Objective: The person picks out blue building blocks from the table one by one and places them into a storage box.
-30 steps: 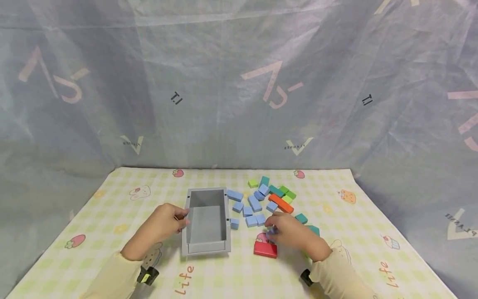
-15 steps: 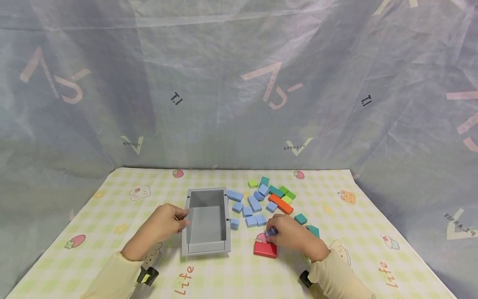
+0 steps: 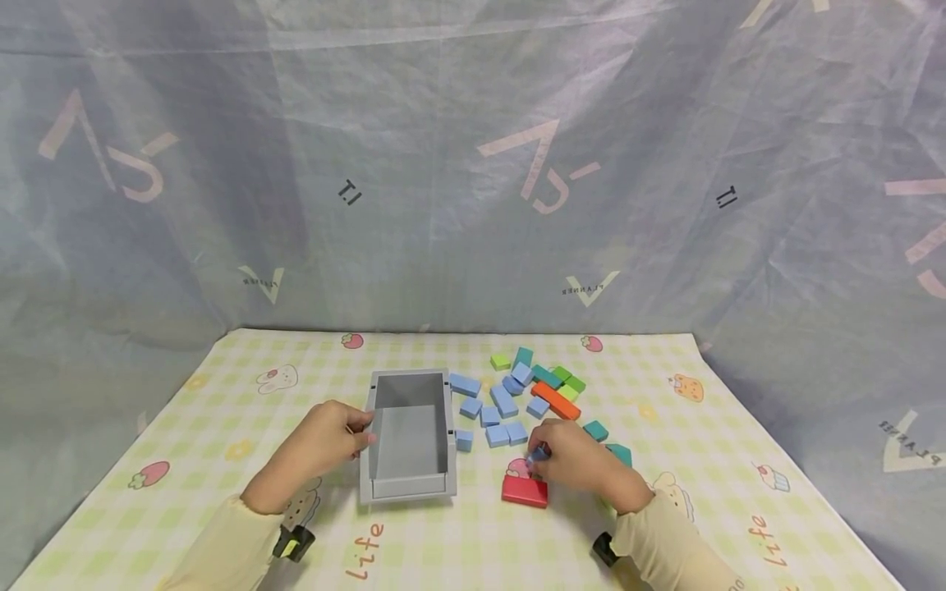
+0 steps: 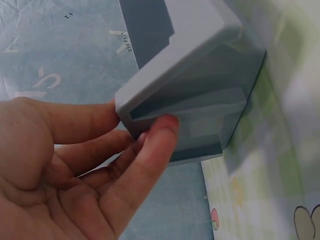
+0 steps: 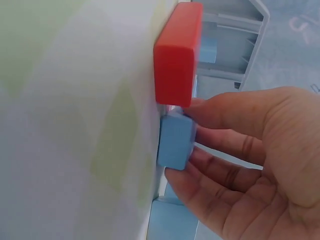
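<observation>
Across the table, somebody in pale sleeves has both hands busy, with a grey box between them, a little nearer the table's left edge than its right. The left hand pinches the box's left wall, fingers to one side and thumb to the other. The box looks slightly tipped, and it's open at the top.

The right hand is over on the box's other side, well apart from it, pinching a small blue block between thumb and fingertips. That block sits low, right by the cloth; I can't tell whether it touches. A red block lies just beside it, closer to the near edge of the table, with the right thumb tip almost up against the red one's end.

More blue blocks lie scattered between the box and the right hand and on toward the far edge, a few close along the box's right wall. Beyond the right hand there's a long orange block, with green blocks next to it on the side of the far right corner. Two teal blocks lie just past the right hand, toward the table's right edge; the hand partly hides the nearer one.
</observation>
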`<act>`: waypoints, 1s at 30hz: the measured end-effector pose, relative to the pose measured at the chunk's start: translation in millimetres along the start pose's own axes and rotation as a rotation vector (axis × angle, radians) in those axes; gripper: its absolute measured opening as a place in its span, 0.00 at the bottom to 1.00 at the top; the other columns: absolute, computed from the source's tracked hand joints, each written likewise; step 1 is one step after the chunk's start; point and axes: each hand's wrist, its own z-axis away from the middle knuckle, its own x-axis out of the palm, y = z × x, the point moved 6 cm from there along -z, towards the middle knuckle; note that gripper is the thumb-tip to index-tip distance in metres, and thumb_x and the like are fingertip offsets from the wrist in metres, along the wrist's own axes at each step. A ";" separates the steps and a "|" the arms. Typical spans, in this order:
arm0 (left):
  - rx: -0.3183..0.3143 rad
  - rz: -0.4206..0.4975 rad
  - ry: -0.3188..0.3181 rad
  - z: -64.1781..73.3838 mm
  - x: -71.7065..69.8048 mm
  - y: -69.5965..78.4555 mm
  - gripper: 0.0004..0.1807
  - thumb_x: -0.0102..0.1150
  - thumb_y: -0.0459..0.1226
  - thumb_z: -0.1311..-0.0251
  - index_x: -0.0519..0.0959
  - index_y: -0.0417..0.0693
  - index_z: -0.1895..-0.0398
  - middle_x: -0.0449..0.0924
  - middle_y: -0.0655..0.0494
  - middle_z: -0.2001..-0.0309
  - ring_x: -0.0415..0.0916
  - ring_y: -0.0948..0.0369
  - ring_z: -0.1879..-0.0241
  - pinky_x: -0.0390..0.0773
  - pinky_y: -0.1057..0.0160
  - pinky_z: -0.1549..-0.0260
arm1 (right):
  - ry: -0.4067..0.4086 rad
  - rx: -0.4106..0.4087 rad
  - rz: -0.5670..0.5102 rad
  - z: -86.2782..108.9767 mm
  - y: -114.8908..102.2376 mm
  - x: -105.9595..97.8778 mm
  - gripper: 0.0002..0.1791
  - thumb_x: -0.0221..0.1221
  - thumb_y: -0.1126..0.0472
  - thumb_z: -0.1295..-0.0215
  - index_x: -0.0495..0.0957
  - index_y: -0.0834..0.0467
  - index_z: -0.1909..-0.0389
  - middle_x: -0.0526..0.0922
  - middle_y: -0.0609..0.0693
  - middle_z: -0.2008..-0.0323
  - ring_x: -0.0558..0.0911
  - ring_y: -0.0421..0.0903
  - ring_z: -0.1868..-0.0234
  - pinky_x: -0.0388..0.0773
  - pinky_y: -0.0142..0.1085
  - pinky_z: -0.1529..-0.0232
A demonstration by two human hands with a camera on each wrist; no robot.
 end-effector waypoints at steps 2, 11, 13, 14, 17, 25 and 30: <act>0.013 -0.011 0.001 -0.5 -0.8 0.5 0.07 0.62 0.29 0.37 0.88 0.38 0.60 0.82 0.41 0.45 0.68 0.63 0.83 0.60 0.69 0.84 | 0.024 0.001 0.003 -1.1 -1.5 -2.8 0.05 0.69 0.65 0.42 0.83 0.57 0.66 0.79 0.44 0.70 0.73 0.38 0.71 0.74 0.31 0.71; 0.023 -0.026 0.009 0.3 -0.1 3.5 0.14 0.61 0.29 0.36 0.82 0.43 0.81 0.80 0.41 0.43 0.66 0.63 0.84 0.60 0.69 0.83 | 0.238 -0.037 -0.011 -4.6 -18.2 -23.3 0.08 0.70 0.66 0.43 0.84 0.59 0.63 0.81 0.45 0.65 0.81 0.42 0.65 0.81 0.33 0.63; 0.021 -0.030 0.007 1.2 1.3 3.6 0.19 0.61 0.29 0.36 0.75 0.46 0.87 0.79 0.41 0.42 0.64 0.64 0.85 0.59 0.70 0.83 | 0.277 -0.039 -0.016 -5.7 -22.3 -26.1 0.09 0.71 0.65 0.43 0.83 0.58 0.62 0.81 0.44 0.64 0.81 0.41 0.64 0.82 0.33 0.62; 0.022 -0.031 0.013 1.5 1.5 3.7 0.20 0.61 0.29 0.36 0.74 0.47 0.88 0.79 0.41 0.42 0.64 0.64 0.85 0.59 0.70 0.83 | 0.296 -0.041 -0.027 -6.6 -25.3 -27.8 0.09 0.71 0.65 0.43 0.83 0.57 0.62 0.80 0.44 0.64 0.82 0.41 0.64 0.82 0.34 0.62; 0.021 -0.037 0.019 2.1 2.0 4.0 0.21 0.61 0.29 0.36 0.72 0.46 0.89 0.80 0.41 0.42 0.63 0.64 0.85 0.59 0.70 0.83 | 0.342 -0.045 -0.083 -10.6 -38.2 -32.6 0.10 0.71 0.64 0.42 0.84 0.56 0.60 0.80 0.43 0.62 0.82 0.39 0.63 0.82 0.34 0.59; 0.008 -0.027 0.045 1.6 2.2 1.7 0.07 0.62 0.28 0.37 0.88 0.40 0.61 0.85 0.43 0.51 0.67 0.62 0.84 0.60 0.69 0.84 | 0.372 -0.201 -0.165 -32.1 -85.3 -30.8 0.10 0.71 0.65 0.41 0.84 0.57 0.59 0.82 0.44 0.59 0.83 0.40 0.61 0.83 0.35 0.58; 0.009 -0.038 0.047 1.8 2.8 3.4 0.10 0.62 0.29 0.37 0.85 0.42 0.77 0.84 0.44 0.48 0.66 0.63 0.84 0.61 0.69 0.83 | 0.345 -0.271 -0.197 -44.2 -103.1 -20.6 0.10 0.70 0.64 0.40 0.84 0.57 0.58 0.82 0.45 0.57 0.82 0.41 0.58 0.82 0.35 0.57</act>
